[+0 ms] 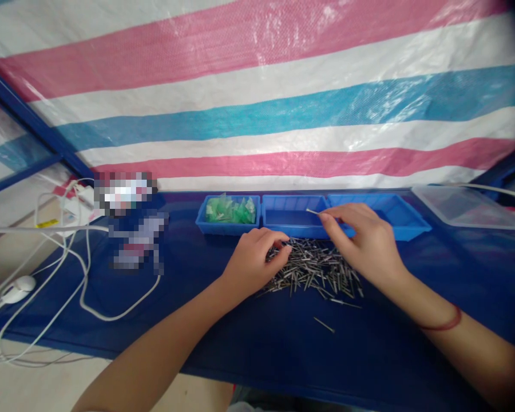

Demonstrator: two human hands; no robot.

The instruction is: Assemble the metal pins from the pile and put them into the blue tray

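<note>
Our right hand [367,240] pinches a thin, pale nail [312,212] over the middle bin [292,217]; our left hand [252,257], thumb and forefinger parted, is at the pile [311,266]; table [274,349] open toward front edge [206,376] bar one stray nail [324,325]

The rear of the workstation is closed by a striped plastic sheet [223,123]. Broad pink, white and blue bands run across its width, the upper ones rising toward the right. The sheet is creased and shows bright reflections, strongest at upper right. A dark blue frame [30,113] stands at the left; its members meet at an angle. The tabletop [189,326] is dark blue, with a smooth, slightly glossy finish. Pale flooring [203,392] is visible below its front edge.
</note>
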